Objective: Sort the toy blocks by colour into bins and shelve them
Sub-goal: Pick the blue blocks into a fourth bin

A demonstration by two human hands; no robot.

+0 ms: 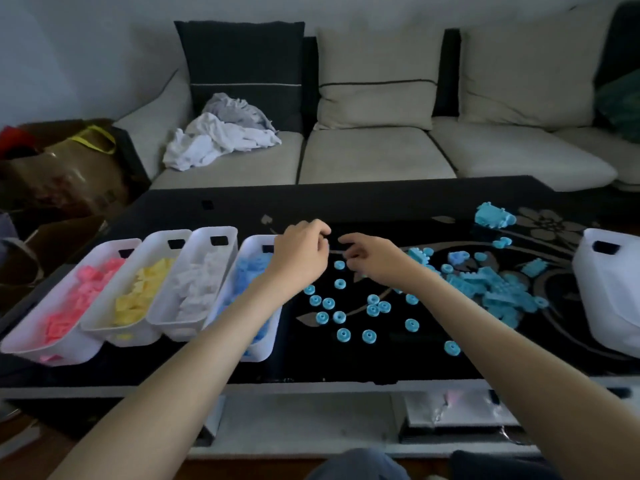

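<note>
Four bins point(207, 231) held sorted blocks, but many blue pieces point(491, 289) lay unsorted on the desk point(381, 362). The left hand point(301, 258) and right hand point(375, 263) had curled fingers; whether they held anything, I couldn't tell.

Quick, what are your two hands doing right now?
Left hand: fingers curled; holding anything cannot be told.
Right hand: fingers curled; cannot be told either.

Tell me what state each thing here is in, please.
Pink bin: holds pink blocks.
Yellow bin: holds yellow blocks.
White-block bin: holds white blocks.
Blue bin: holds blue blocks.
Blue rings: loose on table.
Blue block pile: unsorted on table.
Left hand: curled, grip unclear.
Right hand: curled, grip unclear.
</note>
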